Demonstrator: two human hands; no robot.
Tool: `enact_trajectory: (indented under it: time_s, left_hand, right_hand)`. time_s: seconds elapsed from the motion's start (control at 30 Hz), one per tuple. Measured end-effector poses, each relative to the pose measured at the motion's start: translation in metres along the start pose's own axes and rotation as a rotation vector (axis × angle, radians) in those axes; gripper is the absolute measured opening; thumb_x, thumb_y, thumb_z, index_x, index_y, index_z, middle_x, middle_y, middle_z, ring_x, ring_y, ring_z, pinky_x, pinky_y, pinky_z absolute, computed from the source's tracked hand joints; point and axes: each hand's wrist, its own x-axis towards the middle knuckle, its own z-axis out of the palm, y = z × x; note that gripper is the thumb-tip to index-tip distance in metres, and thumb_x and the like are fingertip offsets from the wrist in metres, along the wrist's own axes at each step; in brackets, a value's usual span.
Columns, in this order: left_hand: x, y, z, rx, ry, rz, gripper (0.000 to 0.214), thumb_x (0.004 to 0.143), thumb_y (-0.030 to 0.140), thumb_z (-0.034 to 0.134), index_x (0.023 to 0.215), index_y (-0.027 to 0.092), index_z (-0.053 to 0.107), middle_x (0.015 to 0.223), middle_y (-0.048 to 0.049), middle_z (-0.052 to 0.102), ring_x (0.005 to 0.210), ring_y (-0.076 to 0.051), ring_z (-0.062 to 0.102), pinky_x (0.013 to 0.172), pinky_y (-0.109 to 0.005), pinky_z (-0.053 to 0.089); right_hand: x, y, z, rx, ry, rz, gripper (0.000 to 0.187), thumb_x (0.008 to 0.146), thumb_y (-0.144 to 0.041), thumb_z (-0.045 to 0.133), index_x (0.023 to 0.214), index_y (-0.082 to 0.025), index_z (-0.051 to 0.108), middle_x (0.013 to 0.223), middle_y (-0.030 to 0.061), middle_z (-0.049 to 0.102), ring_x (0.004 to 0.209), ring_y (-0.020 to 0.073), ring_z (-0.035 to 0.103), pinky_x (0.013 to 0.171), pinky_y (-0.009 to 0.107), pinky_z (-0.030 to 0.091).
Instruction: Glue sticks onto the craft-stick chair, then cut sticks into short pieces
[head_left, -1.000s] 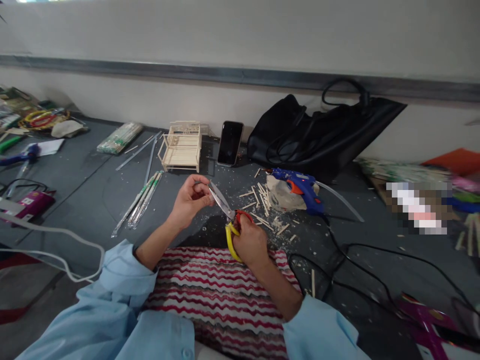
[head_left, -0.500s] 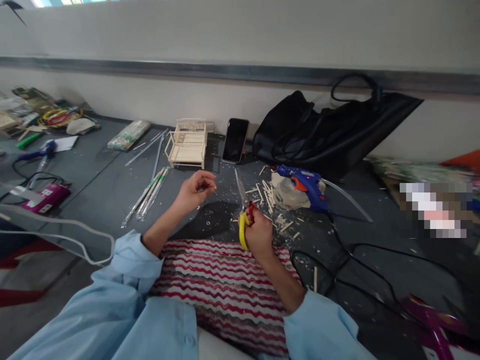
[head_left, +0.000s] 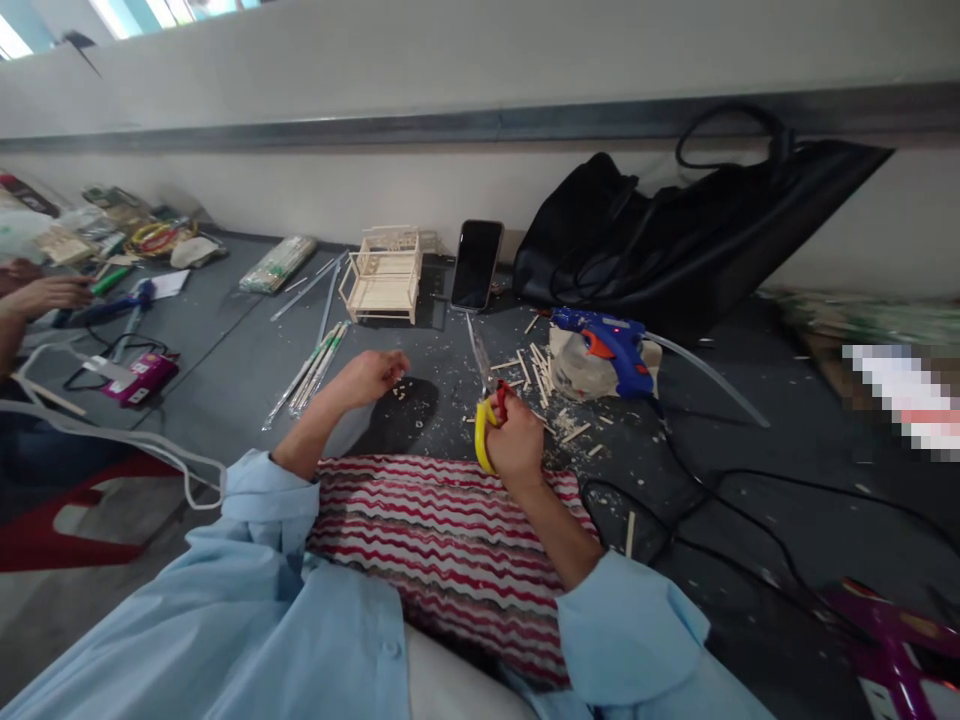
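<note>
My right hand (head_left: pixel 516 446) is closed round the yellow and red handles of a pair of scissors (head_left: pixel 484 424); the blades point up and away from me, apart from my other hand. My left hand (head_left: pixel 370 377) rests low over the grey table (head_left: pixel 225 360), fingers curled together. A few tiny wood bits (head_left: pixel 401 392) lie just beside its fingertips. Whether it still pinches a piece is hidden. A red and white striped cloth (head_left: pixel 442 545) lies across my lap between my light blue sleeves.
Cut wooden sticks (head_left: pixel 534 372) lie by a blue glue gun (head_left: pixel 606 352); its black cables (head_left: pixel 712 500) trail right. A small wooden bench model (head_left: pixel 382 277), a phone (head_left: pixel 478 264) and a black bag (head_left: pixel 690 240) stand at the wall. Long wrapped sticks (head_left: pixel 315 368) lie to the left. Another person's hand (head_left: pixel 46 294) works far left.
My left hand has drawn away from the scissor blades and dropped down to the table. My right hand has swung the scissors upright. My view has shifted right.
</note>
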Motion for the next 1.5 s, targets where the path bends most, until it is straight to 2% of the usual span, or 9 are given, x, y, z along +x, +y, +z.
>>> enact_trajectory:
  time_s: [0.33,0.53,0.63,0.8,0.9,1.03,1.13,1.33,1.5]
  left_hand:
    - [0.004,0.007,-0.019,-0.028,0.039,-0.044,0.026,0.069,0.013,0.049,0.087,0.015,0.067,0.072,-0.0026,0.067,0.063,-0.015,0.058,0.063,-0.025,0.042]
    - [0.023,0.030,-0.001,-0.003,0.025,0.066,0.023,0.074,0.014,0.048,0.088,0.014,0.067,0.079,-0.0046,0.069,0.069,-0.016,0.060,0.065,-0.025,0.042]
    - [0.027,0.029,0.002,-0.019,0.077,0.092,0.024,0.075,0.012,0.047,0.089,0.014,0.066,0.083,-0.0053,0.069,0.074,-0.017,0.060,0.066,-0.026,0.042]
    - [0.025,0.026,0.016,-0.189,0.179,0.071,0.017,0.076,0.014,0.052,0.086,0.015,0.065,0.078,-0.0024,0.067,0.066,-0.013,0.056,0.062,-0.024,0.041]
    - [0.024,0.040,0.039,-0.261,0.120,0.194,0.015,0.078,0.013,0.052,0.087,0.015,0.064,0.085,-0.0042,0.067,0.074,-0.014,0.058,0.067,-0.024,0.043]
    - [0.021,0.061,0.061,-0.157,-0.006,0.371,0.014,0.083,0.017,0.051,0.087,0.014,0.064,0.083,-0.0075,0.066,0.082,-0.019,0.057,0.076,-0.030,0.044]
    - [0.018,0.065,0.061,-0.080,-0.082,0.433,0.015,0.083,0.022,0.053,0.089,0.014,0.064,0.084,-0.0084,0.063,0.081,-0.019,0.056,0.076,-0.031,0.043]
    - [0.012,0.058,0.056,-0.077,-0.197,0.430,0.017,0.082,0.013,0.047,0.087,0.015,0.064,0.086,-0.0080,0.060,0.081,-0.017,0.057,0.071,-0.027,0.044]
    - [0.013,0.054,0.055,-0.089,-0.185,0.356,0.021,0.080,0.008,0.044,0.088,0.015,0.063,0.086,-0.0073,0.062,0.077,-0.016,0.059,0.068,-0.026,0.044]
  right_hand:
    - [0.002,0.001,0.002,0.089,0.036,0.004,0.016,0.061,-0.023,0.050,0.076,-0.020,0.057,0.061,-0.0025,0.058,0.054,0.0128,0.050,0.058,0.025,0.039]
    - [0.002,0.006,0.001,0.133,0.126,0.011,0.016,0.067,-0.030,0.051,0.075,-0.019,0.059,0.060,-0.0011,0.059,0.054,0.0129,0.051,0.056,0.025,0.041]
    - [0.000,0.007,0.000,0.165,0.157,0.053,0.019,0.069,-0.033,0.052,0.076,-0.018,0.060,0.065,0.0004,0.061,0.056,0.0128,0.052,0.057,0.026,0.042]
    - [-0.003,0.004,0.000,0.211,0.214,0.021,0.015,0.069,-0.030,0.052,0.074,-0.019,0.060,0.063,-0.0014,0.060,0.054,0.0113,0.051,0.057,0.025,0.042]
    - [-0.004,0.001,0.000,0.250,0.240,0.034,0.014,0.069,-0.030,0.052,0.073,-0.019,0.059,0.058,-0.0040,0.055,0.049,0.0101,0.046,0.052,0.024,0.039]
    - [-0.005,0.001,-0.003,0.234,0.274,0.013,0.012,0.071,-0.028,0.051,0.073,-0.019,0.059,0.058,-0.0044,0.054,0.050,0.0104,0.047,0.054,0.025,0.041]
    - [-0.005,0.001,-0.004,0.211,0.276,-0.007,0.010,0.072,-0.026,0.052,0.073,-0.019,0.059,0.061,-0.0037,0.057,0.053,0.0107,0.050,0.056,0.026,0.042]
    - [-0.004,0.001,-0.002,0.285,0.270,0.020,0.008,0.070,-0.025,0.053,0.073,-0.020,0.058,0.062,-0.0044,0.057,0.052,0.0104,0.050,0.055,0.026,0.042]
    - [-0.004,0.002,-0.001,0.302,0.244,0.030,0.008,0.070,-0.026,0.053,0.073,-0.020,0.058,0.059,-0.0055,0.055,0.051,0.0103,0.048,0.053,0.025,0.040]
